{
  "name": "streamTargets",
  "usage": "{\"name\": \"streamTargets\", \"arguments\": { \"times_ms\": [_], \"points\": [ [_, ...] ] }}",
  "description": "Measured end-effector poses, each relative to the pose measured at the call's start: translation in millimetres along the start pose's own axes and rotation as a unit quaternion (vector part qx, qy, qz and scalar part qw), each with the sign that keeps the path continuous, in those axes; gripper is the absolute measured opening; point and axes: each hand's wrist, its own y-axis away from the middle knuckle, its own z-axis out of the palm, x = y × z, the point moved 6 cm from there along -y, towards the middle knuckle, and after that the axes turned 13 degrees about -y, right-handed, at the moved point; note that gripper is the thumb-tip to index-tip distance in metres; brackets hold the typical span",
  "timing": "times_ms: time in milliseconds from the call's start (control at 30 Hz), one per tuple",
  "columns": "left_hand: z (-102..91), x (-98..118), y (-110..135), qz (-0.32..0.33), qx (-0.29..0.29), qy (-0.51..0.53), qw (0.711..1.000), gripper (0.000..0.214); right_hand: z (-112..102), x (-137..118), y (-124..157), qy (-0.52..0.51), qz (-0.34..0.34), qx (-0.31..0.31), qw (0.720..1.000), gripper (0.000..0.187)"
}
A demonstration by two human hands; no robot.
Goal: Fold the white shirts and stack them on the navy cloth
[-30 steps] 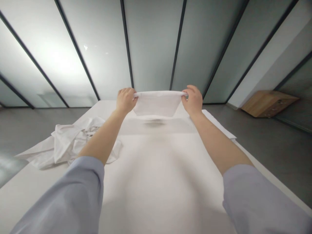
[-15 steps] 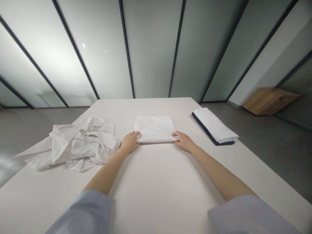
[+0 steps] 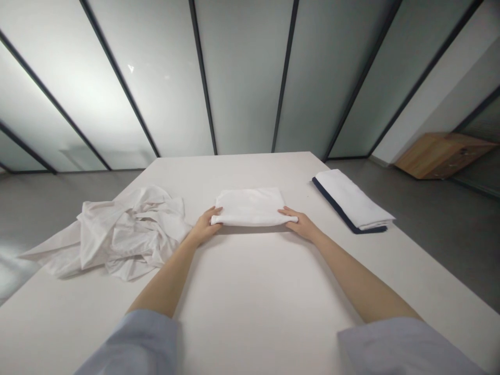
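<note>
A folded white cloth (image 3: 250, 205) lies on the white table (image 3: 253, 291), a little beyond the middle. My left hand (image 3: 203, 226) grips its near left corner, thumb on top and fingers under the edge. My right hand (image 3: 299, 225) holds the near right corner the same way. The near edge of the cloth is lifted slightly off the table between my hands.
A crumpled heap of white cloth (image 3: 121, 232) lies at the left of the table. A folded white cloth with a dark blue edge (image 3: 353, 200) sits at the right. Frosted glass panels stand behind; a wooden cabinet (image 3: 441, 153) is on the floor at far right.
A second ago both hands held the cloth up in the air at the far side. They brought it down flat onto the table and now pinch its near corners, lifting that edge slightly.
</note>
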Motion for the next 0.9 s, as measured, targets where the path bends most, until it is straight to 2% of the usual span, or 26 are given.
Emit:
{"name": "streamTargets", "arguments": {
  "times_ms": [67, 133, 267, 400, 467, 600, 667, 733, 800, 900],
  "points": [
    [4.4, 1.3, 1.0, 0.039, -0.033, -0.012, 0.999, 0.057, 2.0, -1.0, 2.6, -0.001, 0.002, -0.028, 1.000, 0.042],
    [7.1, 0.5, 0.7, 0.059, -0.041, -0.031, 0.997, 0.057, 3.1, -4.2, 3.7, 0.019, -0.023, -0.045, 0.999, 0.042],
    [10.4, -0.1, -2.4, 0.076, -0.035, -0.038, 0.996, 0.047, 1.9, -8.6, 1.6, 0.059, -0.074, -0.030, 0.995, 0.048],
    [9.4, -5.7, -3.3, -0.006, -0.024, 0.034, 0.999, 0.043, -1.0, -10.3, -1.9, 0.075, -0.073, -0.001, 0.994, 0.039],
    [9.4, -9.4, -1.7, -0.047, -0.022, 0.078, 0.996, 0.042, 0.2, -13.8, -1.8, 0.085, -0.091, -0.009, 0.992, 0.037],
    [6.7, -13.6, 0.9, -0.070, 0.012, 0.089, 0.993, 0.045, 4.4, -22.2, 1.4, 0.062, -0.145, -0.032, 0.987, 0.036],
    [5.9, -13.0, 0.9, -0.071, 0.022, 0.089, 0.993, 0.045, 4.9, -22.4, 0.9, 0.040, -0.124, -0.025, 0.991, 0.030],
    [5.2, -11.7, -0.1, -0.085, 0.021, 0.092, 0.992, 0.042, 5.2, -20.3, -1.1, 0.032, -0.063, -0.014, 0.997, 0.026],
    [2.1, -9.5, -1.6, -0.103, 0.025, 0.071, 0.992, 0.039, 5.0, -20.2, -2.5, 0.029, -0.006, 0.001, 1.000, 0.028],
    [-3.2, -7.0, -4.1, -0.132, 0.025, -0.003, 0.991, 0.038, 4.0, -23.3, -2.8, 0.018, 0.039, 0.020, 0.999, 0.034]
  ]
}}
